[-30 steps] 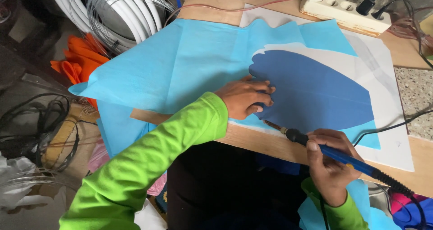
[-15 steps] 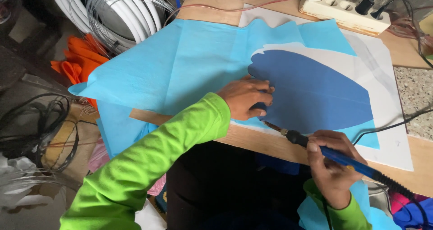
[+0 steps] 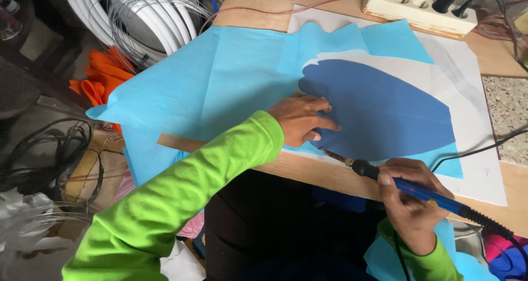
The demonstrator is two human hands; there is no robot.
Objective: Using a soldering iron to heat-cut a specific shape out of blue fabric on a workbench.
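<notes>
A: What does the left hand (image 3: 301,121) do?

B: It lies palm down, fingers loosely spread and slightly curled, pressing on the light blue sheet (image 3: 220,88) at the near edge of the dark blue template (image 3: 379,110). It grips nothing; the fingertips rest just on the edge of the dark shape.

A: And the right hand (image 3: 410,201)?

B: It is closed around the blue handle of a soldering iron (image 3: 423,193), held like a pen. The dark collar and metal tip point left, toward the near edge of the dark blue template, just beside the left hand's fingers. Whether the tip touches the fabric cannot be told. A black cord runs from the handle's rear toward the lower right.

A: Where do the sheets lie?

B: The light blue sheet is spread over the wooden bench (image 3: 330,176) and hangs over its left and near edges. The dark blue template, a leaf-like shape with a scalloped left end, lies on top of it, with a white sheet (image 3: 473,127) under both on the right.

A: What surrounds the work?

B: A cream power strip (image 3: 412,8) with a black plug sits at the far edge of the bench. Coiled white tubing (image 3: 137,17) and orange fabric (image 3: 102,80) lie off the left side, with black cables (image 3: 49,149) lower left.
</notes>
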